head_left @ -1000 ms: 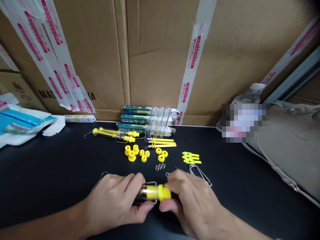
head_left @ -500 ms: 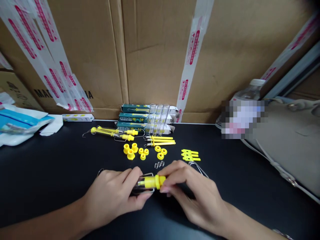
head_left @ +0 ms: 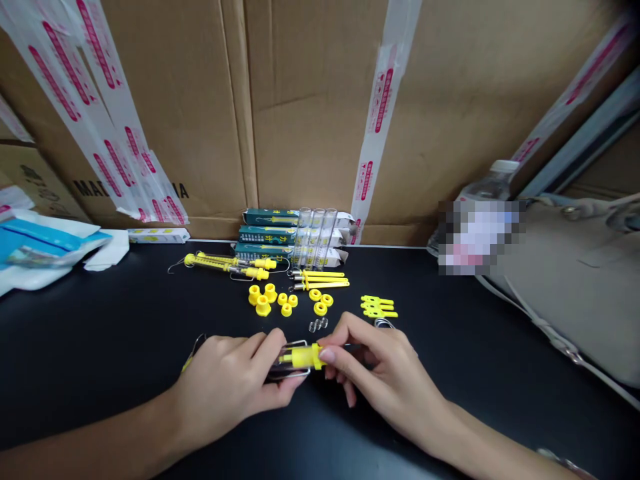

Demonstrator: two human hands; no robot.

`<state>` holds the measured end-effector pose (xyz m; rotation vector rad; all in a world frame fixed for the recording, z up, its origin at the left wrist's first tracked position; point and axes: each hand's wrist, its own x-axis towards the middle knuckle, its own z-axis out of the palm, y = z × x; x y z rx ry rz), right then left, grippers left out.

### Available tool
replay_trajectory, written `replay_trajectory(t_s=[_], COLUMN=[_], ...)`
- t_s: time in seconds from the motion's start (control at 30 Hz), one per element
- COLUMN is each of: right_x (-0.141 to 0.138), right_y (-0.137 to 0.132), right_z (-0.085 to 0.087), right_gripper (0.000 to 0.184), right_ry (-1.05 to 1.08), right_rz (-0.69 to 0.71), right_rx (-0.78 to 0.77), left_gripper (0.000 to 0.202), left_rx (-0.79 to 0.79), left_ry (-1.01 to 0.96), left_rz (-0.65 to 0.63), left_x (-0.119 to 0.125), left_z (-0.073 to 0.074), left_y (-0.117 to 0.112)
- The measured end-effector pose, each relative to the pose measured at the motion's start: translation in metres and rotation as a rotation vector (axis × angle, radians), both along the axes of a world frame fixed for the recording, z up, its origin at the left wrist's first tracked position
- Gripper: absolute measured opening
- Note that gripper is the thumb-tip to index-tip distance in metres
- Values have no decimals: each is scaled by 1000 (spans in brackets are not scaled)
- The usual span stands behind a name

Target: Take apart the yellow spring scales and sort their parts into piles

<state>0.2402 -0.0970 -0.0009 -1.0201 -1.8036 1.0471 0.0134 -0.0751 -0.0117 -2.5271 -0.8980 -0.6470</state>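
My left hand (head_left: 235, 380) is wrapped round the clear tube of a spring scale, held level above the black table. The scale's yellow end piece (head_left: 303, 357) sticks out past my left thumb, with a bent wire bracket (head_left: 299, 375) beside it. At that end, my right hand (head_left: 380, 367) pinches the yellow cap between thumb and index finger, hiding much of it. A thin wire hook (head_left: 199, 343) shows beyond the left hand. Just past the hands lie small coil springs (head_left: 319, 325), yellow rings (head_left: 321, 309) and yellow flanged caps (head_left: 263, 307).
Behind are two assembled spring scales (head_left: 227, 265), yellow rods (head_left: 320, 280), clear tubes (head_left: 314, 237) on stacked green boxes (head_left: 263, 252), and flat yellow pieces (head_left: 379, 307). Wire parts (head_left: 384, 323) lie near my right hand. A bag (head_left: 575, 267) and bottle (head_left: 503, 180) stand right; cardboard (head_left: 310, 120) walls the back.
The fingers of my right hand have turned on the yellow cap; the thumb is now on the near upper side. The left hand keeps its hold, and the view has shifted slightly.
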Motion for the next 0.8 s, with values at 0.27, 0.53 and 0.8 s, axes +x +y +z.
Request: replay_trajectory(t_s=[0.27,0.53,0.8], right_x=[13,5,9], right_y=[-2,-2,-2], right_z=[-14,-16,-18], right_gripper=[18,13,34], right_ry=[-125,-287,-191], right_rz=[47,28,54], right_rx=[577,500,525], left_gripper=[21,21,25], left_rx=[1,-4,-5], left_ry=[-5,1,-27], left_rz=[-11,-39,-42], left_x=[4,8,10], left_z=[2,5,5], left_y=[-1,-2,0])
